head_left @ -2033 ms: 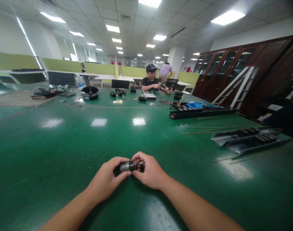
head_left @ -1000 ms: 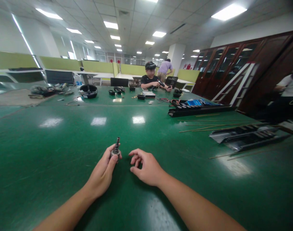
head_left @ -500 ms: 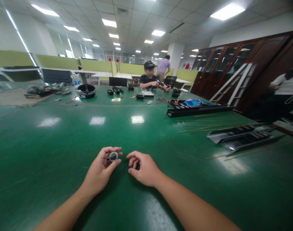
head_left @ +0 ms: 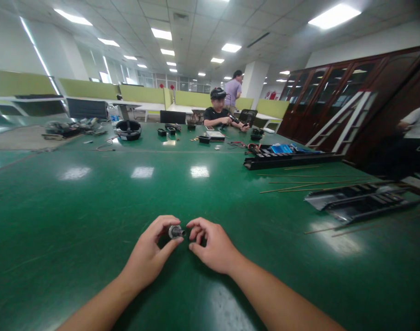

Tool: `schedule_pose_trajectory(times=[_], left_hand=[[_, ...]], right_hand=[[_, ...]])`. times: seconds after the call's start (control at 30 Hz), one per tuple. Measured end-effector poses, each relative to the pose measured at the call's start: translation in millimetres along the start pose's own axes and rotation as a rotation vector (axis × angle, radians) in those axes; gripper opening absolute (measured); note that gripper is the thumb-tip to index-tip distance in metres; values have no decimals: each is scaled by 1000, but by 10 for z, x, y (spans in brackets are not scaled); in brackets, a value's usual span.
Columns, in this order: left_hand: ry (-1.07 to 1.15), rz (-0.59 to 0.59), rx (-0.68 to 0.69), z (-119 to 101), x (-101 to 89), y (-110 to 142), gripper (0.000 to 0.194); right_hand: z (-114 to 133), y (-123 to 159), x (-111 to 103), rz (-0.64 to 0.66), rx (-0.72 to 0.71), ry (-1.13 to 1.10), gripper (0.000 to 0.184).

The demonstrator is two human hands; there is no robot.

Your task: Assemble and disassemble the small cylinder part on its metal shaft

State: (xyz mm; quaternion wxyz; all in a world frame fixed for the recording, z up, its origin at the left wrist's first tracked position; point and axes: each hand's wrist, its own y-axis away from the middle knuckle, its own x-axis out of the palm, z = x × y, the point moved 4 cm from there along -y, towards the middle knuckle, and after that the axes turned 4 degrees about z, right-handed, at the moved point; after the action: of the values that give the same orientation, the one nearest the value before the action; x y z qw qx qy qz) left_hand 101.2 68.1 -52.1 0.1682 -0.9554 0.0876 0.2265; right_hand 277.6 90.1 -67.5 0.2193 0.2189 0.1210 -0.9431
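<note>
Between the thumb and fingers of my left hand [head_left: 149,253] is a small grey metal fitting [head_left: 175,231]. It has a round, flange-like end and a narrower, ridged dark stem that points right. My right hand [head_left: 211,243] is just beyond the stem's tip, with curved fingers and a gap between thumb and forefinger. Nothing shows in its grasp, and it looks apart from the fitting. Both hands are low over the green tabletop [head_left: 102,202]; my left fingers partly cover the flange.
Black metal channels [head_left: 368,200] and thin rods [head_left: 299,185] lie to the right. Farther back are a longer black rail [head_left: 289,161], a black headset [head_left: 128,130] and small black boxes [head_left: 204,139]. A seated person [head_left: 217,112] handles a dark device across the table.
The fitting has turned in my left hand: its stem pointed left and now points right, towards my right hand. The whole view has shifted slightly.
</note>
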Motion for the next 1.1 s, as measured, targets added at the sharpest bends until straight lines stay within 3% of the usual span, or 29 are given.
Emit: schedule_pose_trajectory(times=[0.17,0.3,0.5,0.73,0.9,1.1], left_hand=[[-133,57,91,-91,0,13,25],[-122,21,-3,-57,6,17,39],[-167,24,-9,-99,8,0,19],[-160,59,56,-124,24,8,21],[-160,20,-24,-31,13,19,33],[-188,53,15,-79,23,7,21]], right_hand=[[31,6,-3,-18,-10,-1,42],[41,19,-9,-27,-28,14,39],[71,41,-24,-31,-32,4,37],[160,61,-62,-64,-91,26,29],[164,60,-74,-90,-73,47,23],[162,59,-76,-115,-101,34,23]])
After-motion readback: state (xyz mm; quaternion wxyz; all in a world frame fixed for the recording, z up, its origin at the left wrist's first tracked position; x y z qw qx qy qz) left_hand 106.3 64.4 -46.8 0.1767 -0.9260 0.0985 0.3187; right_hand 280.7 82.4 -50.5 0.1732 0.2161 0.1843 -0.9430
